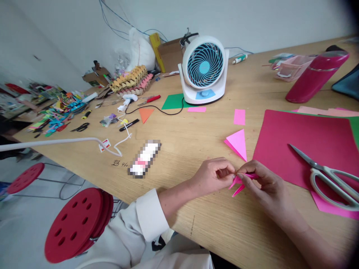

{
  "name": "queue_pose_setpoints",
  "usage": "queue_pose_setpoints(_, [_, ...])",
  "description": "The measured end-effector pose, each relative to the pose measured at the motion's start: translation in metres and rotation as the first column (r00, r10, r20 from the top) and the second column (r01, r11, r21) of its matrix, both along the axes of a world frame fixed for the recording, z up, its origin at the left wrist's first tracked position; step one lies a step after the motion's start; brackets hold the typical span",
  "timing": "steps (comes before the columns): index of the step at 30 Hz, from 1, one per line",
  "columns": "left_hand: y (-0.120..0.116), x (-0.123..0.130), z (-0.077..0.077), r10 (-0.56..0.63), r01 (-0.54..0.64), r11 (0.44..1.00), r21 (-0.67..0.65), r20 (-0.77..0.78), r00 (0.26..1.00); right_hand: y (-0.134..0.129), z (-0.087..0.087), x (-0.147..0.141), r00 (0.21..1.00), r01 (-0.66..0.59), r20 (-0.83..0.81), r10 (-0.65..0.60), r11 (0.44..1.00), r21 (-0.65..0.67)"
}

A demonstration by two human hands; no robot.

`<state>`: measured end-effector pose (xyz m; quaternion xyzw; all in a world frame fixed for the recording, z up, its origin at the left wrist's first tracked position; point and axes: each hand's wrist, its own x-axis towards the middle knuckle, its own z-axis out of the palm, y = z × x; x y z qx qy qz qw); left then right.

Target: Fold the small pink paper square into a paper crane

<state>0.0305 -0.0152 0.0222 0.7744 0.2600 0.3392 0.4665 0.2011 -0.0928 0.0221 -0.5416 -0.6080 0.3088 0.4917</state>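
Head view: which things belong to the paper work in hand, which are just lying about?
Likely the job:
pink paper in left hand and right hand
folded pink triangle
scissors
red sheet

Likely just lying about:
fan
bottle
egg trays
red stools

we are seeing a plain pale wall (269,22), going greyer toward the left, rising behind a long wood-grain table (179,130). the table is filling most of the view, its far left end blurring out. below left, we are noting a light grey floor (22,231), where red round stools (75,220) are standing stacked, the top seat showing round holes. another red stool (26,178) on thin metal legs is standing farther off. we are finding the light falling soft and even.
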Motion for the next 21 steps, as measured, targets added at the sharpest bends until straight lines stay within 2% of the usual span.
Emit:
queue_pose_setpoints(3, [-0.001, 0.000, -0.001, -0.012, 0.012, 1.000, 0.005, -0.022, 1.000, 0.000, -0.001, -0.001, 0.997, 0.062, -0.035, -0.064, 0.996, -0.057])
queue_pose_setpoints(7, [-0.001, 0.000, -0.002, -0.005, 0.010, 0.996, 0.091, -0.054, 0.999, 0.001, -0.001, -0.002, 0.980, 0.165, -0.092, -0.176, 0.980, -0.115])
queue_pose_setpoints(13, [-0.003, -0.003, 0.004, -0.010, 0.025, 0.989, 0.146, -0.102, 0.995, 0.003, -0.009, 0.001, 0.948, 0.269, -0.141, -0.285, 0.956, -0.118])
queue_pose_setpoints(17, [-0.007, -0.002, 0.008, 0.035, -0.011, 0.981, 0.196, -0.122, 0.992, 0.003, -0.009, 0.001, 0.945, 0.250, -0.179, -0.274, 0.957, -0.147])
queue_pose_setpoints(21, [-0.007, -0.001, 0.007, 0.072, -0.032, 0.979, 0.200, -0.193, 0.979, 0.003, -0.003, -0.002, 0.951, 0.212, -0.191, -0.241, 0.964, -0.163])
